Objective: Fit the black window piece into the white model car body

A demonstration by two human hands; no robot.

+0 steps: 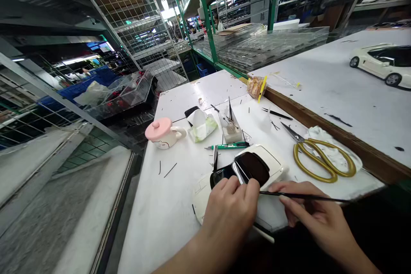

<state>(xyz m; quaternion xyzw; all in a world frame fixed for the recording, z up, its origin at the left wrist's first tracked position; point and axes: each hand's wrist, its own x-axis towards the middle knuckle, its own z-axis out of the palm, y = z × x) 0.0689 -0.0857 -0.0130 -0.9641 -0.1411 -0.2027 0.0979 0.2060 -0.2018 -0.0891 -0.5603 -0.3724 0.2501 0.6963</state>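
Note:
My left hand [229,214] grips a white model car body [272,165] lying on its side on the white bench [160,218]. A dark glossy window piece [252,168] sits on the body beside my left fingers. My right hand [308,209] pinches a long thin black tool [305,196], possibly a fine brush, whose tip reaches the window area. Just beyond the car lies a green craft knife [227,146]. Gold-handled scissors [321,158] rest on a white cloth [334,150] to the right.
A pink-lidded mug [163,132], crumpled tissue [201,130] and a small cup of tweezers [231,130] stand on the bench. A finished white model car [382,63] sits on a higher board to the right. Stacked clear trays [269,47] and wire racks lie behind.

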